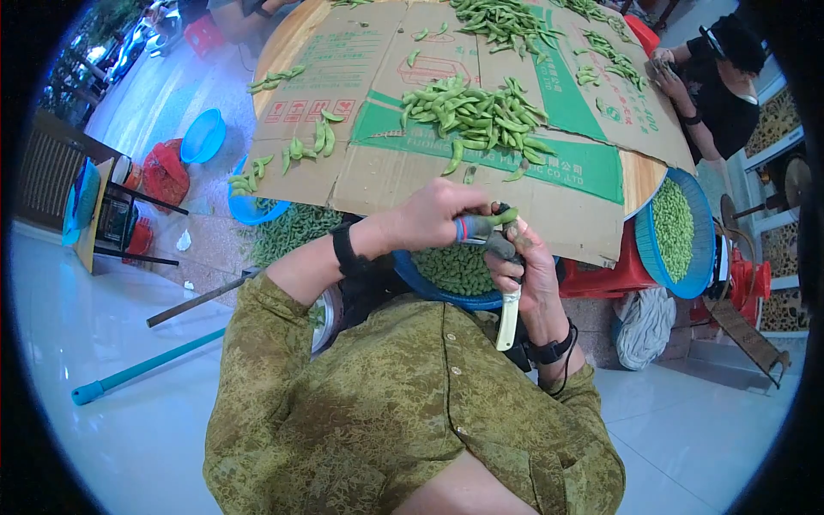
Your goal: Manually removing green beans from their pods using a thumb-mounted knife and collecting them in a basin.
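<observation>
Head view: taking the cardboard sheet as landmark, where is the green pod?

Over its near edge, on the wearer's side of the main heap of pods. The pod lies directly between the hands, its long axis slanting from the left fingers up toward the right fingertips.

Which hand is nearer?

Neither, as far as can be judged; both appear to meet on it. The left hand is closed, pinching the pod. The right hand is curled around a pale handle, which points back from the sheet toward the wearer. Whether a blade is fitted cannot be told; fingers hide that end.

What stands beneath?

A blue basin of shelled beans, partly under the sheet's near edge. A second blue basin, also with beans, is off its right corner.

Any markings?

Yes. A green band on the sheet carries white lettering, partly covered by the heap. Toward the sheet's left are red handling symbols in square frames; past the heap, a red box drawing. No label noted on the handle.
</observation>
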A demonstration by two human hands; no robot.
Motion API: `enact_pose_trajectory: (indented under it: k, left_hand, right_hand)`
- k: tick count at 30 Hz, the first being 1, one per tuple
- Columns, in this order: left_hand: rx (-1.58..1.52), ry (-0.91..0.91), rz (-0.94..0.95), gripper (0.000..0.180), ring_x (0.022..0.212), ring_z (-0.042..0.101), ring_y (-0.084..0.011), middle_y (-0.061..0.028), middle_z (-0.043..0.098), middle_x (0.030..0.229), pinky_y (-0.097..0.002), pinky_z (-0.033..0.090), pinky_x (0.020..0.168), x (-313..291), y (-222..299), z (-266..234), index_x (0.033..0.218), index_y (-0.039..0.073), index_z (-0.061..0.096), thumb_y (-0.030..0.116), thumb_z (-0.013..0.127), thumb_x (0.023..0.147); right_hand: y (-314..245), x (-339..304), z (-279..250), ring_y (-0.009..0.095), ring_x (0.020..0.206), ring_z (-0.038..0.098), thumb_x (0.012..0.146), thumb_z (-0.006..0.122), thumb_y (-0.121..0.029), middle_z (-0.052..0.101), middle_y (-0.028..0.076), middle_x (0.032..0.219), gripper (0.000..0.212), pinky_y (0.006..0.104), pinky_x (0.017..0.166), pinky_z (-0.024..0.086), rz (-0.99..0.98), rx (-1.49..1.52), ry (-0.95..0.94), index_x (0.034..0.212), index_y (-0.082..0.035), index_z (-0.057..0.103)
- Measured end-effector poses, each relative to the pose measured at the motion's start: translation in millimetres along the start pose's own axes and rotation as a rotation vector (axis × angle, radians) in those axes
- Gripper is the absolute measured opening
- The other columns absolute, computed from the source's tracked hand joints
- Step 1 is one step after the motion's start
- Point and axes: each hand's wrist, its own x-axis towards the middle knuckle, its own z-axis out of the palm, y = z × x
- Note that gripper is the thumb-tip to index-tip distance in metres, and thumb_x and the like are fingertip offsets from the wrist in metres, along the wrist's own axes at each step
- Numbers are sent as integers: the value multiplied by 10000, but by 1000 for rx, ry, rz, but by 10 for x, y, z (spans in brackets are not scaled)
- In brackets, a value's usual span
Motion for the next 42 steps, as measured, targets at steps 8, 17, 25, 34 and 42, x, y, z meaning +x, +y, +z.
enact_pose_trajectory:
  k: [8, 17, 25, 34, 42]
  left_hand:
    - [618, 18, 290, 206, 676, 595, -338, -143, 574, 716, -406, 478, 598, -85, 125, -51, 938, 6, 613, 46, 589, 737]
    - [-517, 118, -425, 209, 530, 469, -52, -16, 579, 645, -250, 363, 444, -149, -20, 98, 893, 31, 654, 226, 581, 912]
    - [-476, -46, -522, 167, 564, 522, -88, -34, 585, 721, -255, 411, 497, -202, 146, 134, 947, 10, 616, 102, 481, 913]
    - [186, -56, -172, 237, 720, 623, -269, -166, 624, 793, -364, 481, 658, -268, 77, 212, 1086, -3, 561, 57, 506, 863]
    - [63, -140, -260, 198, 701, 619, -270, -154, 625, 769, -364, 479, 646, -343, 148, 188, 1031, -2, 581, 51, 506, 855]
  right_hand:
    - [80, 21, -40, 43, 468, 348, 939, 506, -129, 509, 30, 764, 332, 174, 361, 300, 75, 104, 5, 1268, -102, 471]
    - [107, 58, -19, 50, 471, 372, 945, 503, -134, 530, 28, 754, 230, 176, 365, 322, -27, -90, 32, 1167, -77, 519]
    - [134, 64, -58, 51, 486, 427, 934, 537, -128, 565, 20, 760, 163, 200, 398, 340, -350, -770, 300, 1066, -35, 556]
    - [69, 111, -88, 131, 683, 519, 778, 700, -67, 540, 57, 779, 321, 270, 603, 443, -667, -1471, 294, 1044, 11, 540]
    - [26, 119, -94, 229, 642, 546, 714, 607, 29, 539, 125, 762, 265, 307, 587, 439, -736, -1601, 211, 970, 13, 539]
